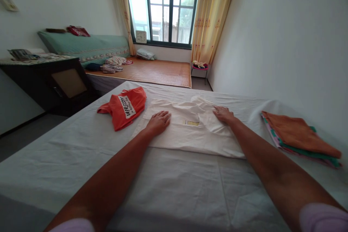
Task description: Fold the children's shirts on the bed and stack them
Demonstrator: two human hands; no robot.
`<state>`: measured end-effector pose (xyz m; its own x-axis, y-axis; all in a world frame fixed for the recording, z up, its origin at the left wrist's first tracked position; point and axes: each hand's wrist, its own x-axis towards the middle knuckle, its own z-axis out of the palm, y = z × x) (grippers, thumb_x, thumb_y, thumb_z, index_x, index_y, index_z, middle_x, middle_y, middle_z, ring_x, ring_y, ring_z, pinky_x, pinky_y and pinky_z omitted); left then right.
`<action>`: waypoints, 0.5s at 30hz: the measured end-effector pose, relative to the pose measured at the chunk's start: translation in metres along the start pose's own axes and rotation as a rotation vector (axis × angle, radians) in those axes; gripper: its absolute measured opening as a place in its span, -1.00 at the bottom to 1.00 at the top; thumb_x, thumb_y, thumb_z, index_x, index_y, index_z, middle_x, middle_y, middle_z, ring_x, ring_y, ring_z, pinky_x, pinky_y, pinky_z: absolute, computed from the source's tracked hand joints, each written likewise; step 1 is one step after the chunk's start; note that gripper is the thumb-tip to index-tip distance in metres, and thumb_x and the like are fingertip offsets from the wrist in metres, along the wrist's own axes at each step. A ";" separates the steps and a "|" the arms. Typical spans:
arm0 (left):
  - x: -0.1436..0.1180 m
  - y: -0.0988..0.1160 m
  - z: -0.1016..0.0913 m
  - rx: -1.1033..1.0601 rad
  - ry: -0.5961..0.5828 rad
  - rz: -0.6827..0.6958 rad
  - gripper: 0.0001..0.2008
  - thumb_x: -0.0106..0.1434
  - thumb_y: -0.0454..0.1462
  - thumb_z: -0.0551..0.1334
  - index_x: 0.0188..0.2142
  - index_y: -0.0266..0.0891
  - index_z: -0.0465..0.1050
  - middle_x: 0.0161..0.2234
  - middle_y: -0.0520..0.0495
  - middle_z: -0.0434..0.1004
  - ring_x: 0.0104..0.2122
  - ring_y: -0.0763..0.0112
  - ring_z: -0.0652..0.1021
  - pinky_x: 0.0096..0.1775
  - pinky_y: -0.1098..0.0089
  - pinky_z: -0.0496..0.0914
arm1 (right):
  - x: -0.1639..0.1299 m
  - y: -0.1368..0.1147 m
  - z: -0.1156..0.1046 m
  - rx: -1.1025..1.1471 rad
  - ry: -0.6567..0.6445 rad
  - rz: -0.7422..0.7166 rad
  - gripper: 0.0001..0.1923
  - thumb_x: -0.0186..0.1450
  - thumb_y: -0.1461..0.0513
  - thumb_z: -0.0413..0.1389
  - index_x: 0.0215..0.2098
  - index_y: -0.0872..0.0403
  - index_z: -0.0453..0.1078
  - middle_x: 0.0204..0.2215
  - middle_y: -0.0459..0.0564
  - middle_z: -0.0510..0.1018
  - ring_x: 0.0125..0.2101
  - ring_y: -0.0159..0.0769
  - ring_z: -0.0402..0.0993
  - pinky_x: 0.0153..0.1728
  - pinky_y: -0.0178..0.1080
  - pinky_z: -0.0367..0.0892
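1. Window (pixel 185 16) with a dark frame (pixel 171 14) at 12 o'clock, pretty bright out there.
2. Yellowish patterned curtains (pixel 212 11) at 11 and 1, both pulled aside.
3. Square clock (pixel 141 36) at 11, by the window's bottom corner.
4. Bed (pixel 104 82) with a brown mat (pixel 163 72), also around 11, plus a green padded headboard (pixel 84 46) at 10.
5. Dark cabinet (pixel 46 76) at 9, kinda cluttered on top.
6. Little pink-rimmed stool (pixel 205 67), roughly 1:30.

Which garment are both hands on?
The white shirt with the yellow print, under left hand and right hand; the orange shirt and folded stack lie untouched.
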<state>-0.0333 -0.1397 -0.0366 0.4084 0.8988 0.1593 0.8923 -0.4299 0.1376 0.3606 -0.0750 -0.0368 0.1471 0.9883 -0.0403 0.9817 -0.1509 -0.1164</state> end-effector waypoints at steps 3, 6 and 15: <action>0.001 -0.002 0.001 -0.005 0.005 0.001 -0.51 0.40 -0.11 -0.10 0.25 -0.12 0.23 0.29 -0.08 0.19 0.27 0.19 0.20 0.23 0.13 0.11 | 0.010 0.003 0.000 0.043 0.046 0.113 -0.33 0.35 -0.07 -0.14 0.31 0.09 0.08 0.29 0.22 0.17 0.24 0.12 0.07 0.11 0.22 0.12; 0.002 -0.004 0.002 -0.009 0.007 0.011 -0.51 0.40 -0.11 -0.10 0.25 -0.12 0.23 0.29 -0.07 0.19 0.27 0.20 0.20 0.23 0.13 0.11 | 0.020 -0.001 0.003 0.107 0.120 0.108 -0.37 0.31 0.01 -0.02 0.28 0.11 0.14 0.18 0.22 0.34 0.18 0.09 0.19 0.07 0.09 0.21; 0.003 -0.004 0.000 -0.001 -0.003 0.006 -0.51 0.39 -0.12 -0.10 0.25 -0.12 0.22 0.29 -0.05 0.18 0.27 0.21 0.20 0.24 0.14 0.10 | 0.045 0.001 -0.011 0.380 0.150 0.006 -0.67 0.11 0.16 0.20 -0.16 0.11 0.51 -0.27 0.00 0.62 -0.28 -0.23 0.53 -0.29 -0.32 0.33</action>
<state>-0.0352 -0.1353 -0.0365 0.4142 0.8966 0.1568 0.8897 -0.4352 0.1379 0.3698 -0.0305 -0.0278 0.1968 0.9753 0.1002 0.8703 -0.1267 -0.4760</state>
